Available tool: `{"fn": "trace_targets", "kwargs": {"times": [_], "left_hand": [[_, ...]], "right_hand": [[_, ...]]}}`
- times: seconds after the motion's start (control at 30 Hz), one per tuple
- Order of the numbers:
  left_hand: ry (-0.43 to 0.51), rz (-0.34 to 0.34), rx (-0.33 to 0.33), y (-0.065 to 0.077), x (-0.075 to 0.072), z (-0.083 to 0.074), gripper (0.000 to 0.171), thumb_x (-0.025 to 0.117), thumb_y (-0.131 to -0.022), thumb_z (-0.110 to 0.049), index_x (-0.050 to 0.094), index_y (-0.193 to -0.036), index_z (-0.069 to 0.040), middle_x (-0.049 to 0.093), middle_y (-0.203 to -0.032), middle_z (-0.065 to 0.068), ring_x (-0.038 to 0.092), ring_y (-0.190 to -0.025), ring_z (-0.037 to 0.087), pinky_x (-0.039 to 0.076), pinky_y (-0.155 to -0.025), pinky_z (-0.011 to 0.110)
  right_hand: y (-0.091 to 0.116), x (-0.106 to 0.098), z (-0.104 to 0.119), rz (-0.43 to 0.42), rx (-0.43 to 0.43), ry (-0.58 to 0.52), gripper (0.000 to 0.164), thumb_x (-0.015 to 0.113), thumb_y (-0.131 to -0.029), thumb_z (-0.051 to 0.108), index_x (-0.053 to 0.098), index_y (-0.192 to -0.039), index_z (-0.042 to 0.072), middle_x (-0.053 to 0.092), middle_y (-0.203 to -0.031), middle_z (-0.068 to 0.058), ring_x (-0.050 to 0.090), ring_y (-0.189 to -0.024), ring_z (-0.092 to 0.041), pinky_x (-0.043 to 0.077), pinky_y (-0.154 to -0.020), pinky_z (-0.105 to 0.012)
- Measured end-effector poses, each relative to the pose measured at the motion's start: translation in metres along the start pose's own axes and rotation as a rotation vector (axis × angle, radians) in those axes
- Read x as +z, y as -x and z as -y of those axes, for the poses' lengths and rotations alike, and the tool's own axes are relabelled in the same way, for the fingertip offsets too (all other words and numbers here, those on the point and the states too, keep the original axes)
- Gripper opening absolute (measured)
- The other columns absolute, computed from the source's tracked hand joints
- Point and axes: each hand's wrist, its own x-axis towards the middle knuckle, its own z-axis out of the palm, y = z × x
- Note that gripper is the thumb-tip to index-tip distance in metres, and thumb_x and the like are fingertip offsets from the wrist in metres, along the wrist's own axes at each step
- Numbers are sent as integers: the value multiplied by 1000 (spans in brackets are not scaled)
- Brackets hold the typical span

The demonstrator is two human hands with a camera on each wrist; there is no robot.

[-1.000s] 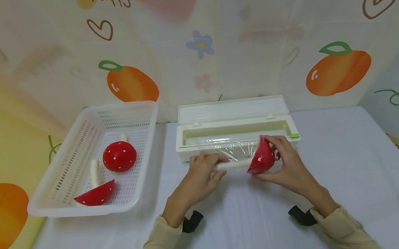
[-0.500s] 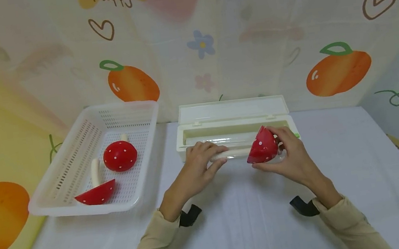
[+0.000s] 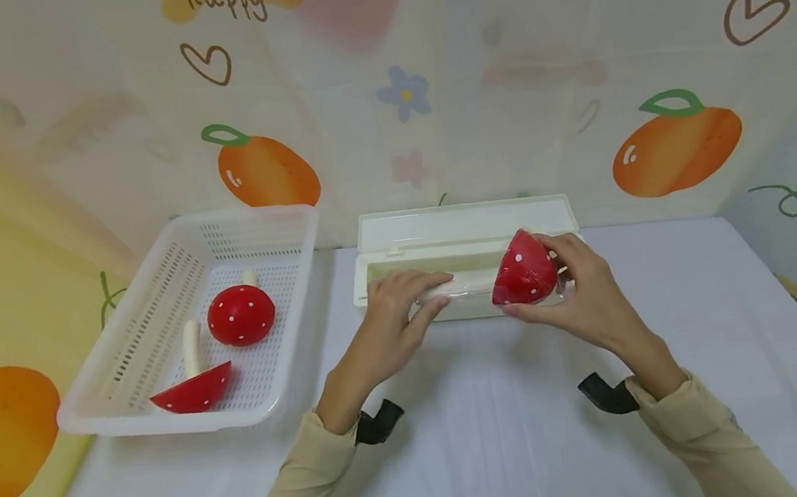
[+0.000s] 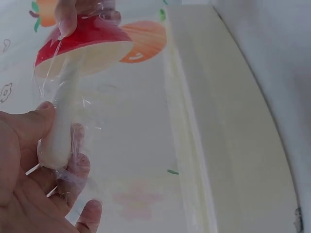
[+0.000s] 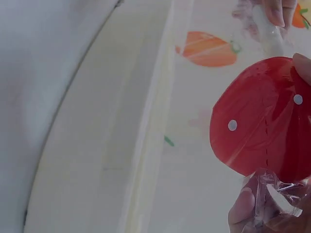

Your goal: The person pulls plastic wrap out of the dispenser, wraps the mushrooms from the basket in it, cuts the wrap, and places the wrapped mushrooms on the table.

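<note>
A toy mushroom with a red, white-dotted cap (image 3: 522, 270) and a white stem (image 4: 62, 116) lies sideways between my hands, wrapped in clear cling film (image 5: 262, 187). My left hand (image 3: 396, 316) pinches the stem's end through the film, thumb on one side and fingers on the other. At the cap, my right hand (image 3: 589, 295) holds the rounded side, where loose film bunches near the fingers in the right wrist view. Just behind both hands stands a long cream cling film box (image 3: 446, 263) with its lid raised; the hands and mushroom cover part of its front.
To the left, a white perforated plastic basket (image 3: 293, 363) holds a whole-looking red mushroom (image 3: 241, 315) and another mushroom (image 3: 194, 390) lying with its stem upward. A white cloth (image 3: 486, 455) covers the table, and a printed curtain (image 3: 505, 142) hangs close behind the box.
Both hands have lifted the mushroom up and away from the person, over the box's front. The film seen stretching between mushroom and box a second ago no longer shows there.
</note>
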Motion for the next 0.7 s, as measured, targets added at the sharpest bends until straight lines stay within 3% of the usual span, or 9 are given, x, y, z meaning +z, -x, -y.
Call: {"fn": "trace_targets", "kwargs": {"times": [0.7], "left_hand": [[67, 5, -49, -7, -12, -16, 25, 64, -96, -17, 69, -120, -9, 72, -116, 2, 59, -112, 19, 31, -100, 42]], "right_hand": [[2, -18, 13, 47, 84, 0, 63, 85, -75, 32, 59, -127, 7, 64, -109, -8, 53, -86, -20, 48, -64, -20]]}}
